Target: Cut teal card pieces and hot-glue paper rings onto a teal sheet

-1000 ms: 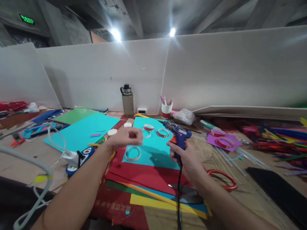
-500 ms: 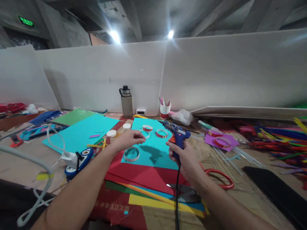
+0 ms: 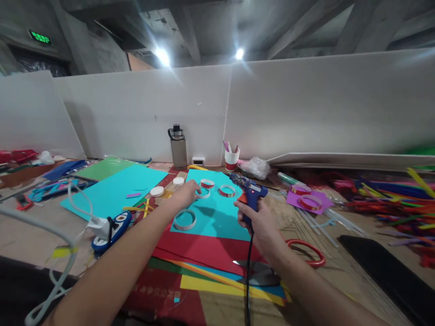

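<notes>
My right hand (image 3: 256,218) is wrapped round the handle of a blue glue gun (image 3: 253,195), its nozzle pointing up and left over a cyan sheet (image 3: 217,222). At the sheet's upper left, my left hand (image 3: 188,194) has its fingers at the edge of a white paper ring (image 3: 204,193); the fingertips look closed on it. Behind that ring sits a red and white ring (image 3: 207,184). Another red and white ring (image 3: 226,191) lies between my hands, and a larger white ring (image 3: 185,219) rests below my left hand.
Red-handled scissors (image 3: 314,256) lie under my right forearm. A bottle (image 3: 178,149) and a paper cup (image 3: 232,159) stand at the back. Two rings rest on purple paper (image 3: 322,199) at right, near a black object (image 3: 377,262). White cables (image 3: 68,244) run at left.
My left hand has moved forward from above the sheet to the white ring, and its fingers have come together. The view has shifted slightly; the glue gun remains in my right hand.
</notes>
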The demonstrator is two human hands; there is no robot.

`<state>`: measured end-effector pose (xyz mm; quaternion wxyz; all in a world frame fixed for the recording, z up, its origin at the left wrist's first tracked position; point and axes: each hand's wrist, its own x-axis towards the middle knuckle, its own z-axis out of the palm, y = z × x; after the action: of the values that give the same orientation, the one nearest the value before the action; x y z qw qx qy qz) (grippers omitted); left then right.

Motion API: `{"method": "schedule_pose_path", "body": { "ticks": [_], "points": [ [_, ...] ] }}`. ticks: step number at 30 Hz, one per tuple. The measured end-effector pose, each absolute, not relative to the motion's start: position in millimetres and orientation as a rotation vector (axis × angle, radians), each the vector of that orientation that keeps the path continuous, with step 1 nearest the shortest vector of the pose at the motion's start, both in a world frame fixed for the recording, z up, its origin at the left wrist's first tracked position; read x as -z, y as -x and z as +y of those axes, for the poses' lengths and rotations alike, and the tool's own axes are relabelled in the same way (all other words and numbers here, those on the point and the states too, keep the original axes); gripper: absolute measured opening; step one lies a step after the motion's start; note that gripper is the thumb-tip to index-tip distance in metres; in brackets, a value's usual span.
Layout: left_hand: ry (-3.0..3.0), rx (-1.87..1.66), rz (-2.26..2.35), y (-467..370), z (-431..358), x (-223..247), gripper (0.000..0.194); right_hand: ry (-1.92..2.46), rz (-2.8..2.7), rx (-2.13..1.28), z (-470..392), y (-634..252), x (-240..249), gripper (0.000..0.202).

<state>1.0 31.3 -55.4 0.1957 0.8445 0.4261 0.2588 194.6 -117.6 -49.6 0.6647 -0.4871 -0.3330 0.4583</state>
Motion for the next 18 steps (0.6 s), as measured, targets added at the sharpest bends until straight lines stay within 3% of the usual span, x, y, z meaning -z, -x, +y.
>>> {"method": "schedule_pose_path", "body": {
  "ticks": [4,10,18],
  "points": [
    [-2.516,-0.573,1.231,2.6,29.6,45.5,0.009,1.098,-0.743,-1.014,-119.3,-196.2,45.8,0.039],
    [-2.457,-0.531,0.883,6.4,8.5,22.3,0.009,1.041,-0.728,-1.036,-117.7,-200.8,41.8,0.042],
    [-2.465,-0.284,0.685,-17.2,-33.2,30.9,0.009,1.062,-0.766,-1.01,-118.1,-202.9,42.9,0.04]
  ]
}}
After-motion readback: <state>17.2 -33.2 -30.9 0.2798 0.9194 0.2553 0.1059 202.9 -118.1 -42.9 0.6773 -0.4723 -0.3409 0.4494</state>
